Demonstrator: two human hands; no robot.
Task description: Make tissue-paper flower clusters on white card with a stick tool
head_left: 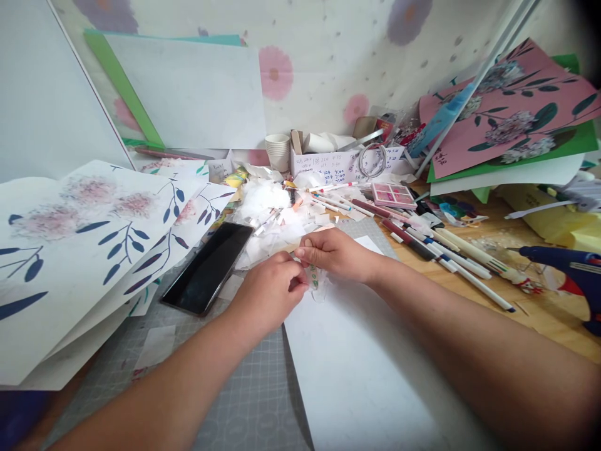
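We hold a small white paper scrap with green marks (pixel 313 280) at the middle of the wooden counter (pixel 539 313). Our left grip (pixel 270 294) and right grip (pixel 335 254) both pinch it, just above a plain white sheet (pixel 357 363) on a grey gridded cutting mat (pixel 253 401). A black smartphone (pixel 209 266) lies near, on the left.

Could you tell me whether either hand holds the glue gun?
No, the glue gun lies aside; left hand and right hand pinch a paper scrap.

Both hands mid-frame: left hand (pixel 269 294) and right hand (pixel 334 254) pinched small paper scrap (pixel 313 277) together over white sheet (pixel 357 357); phone (pixel 208 267) lay just left.
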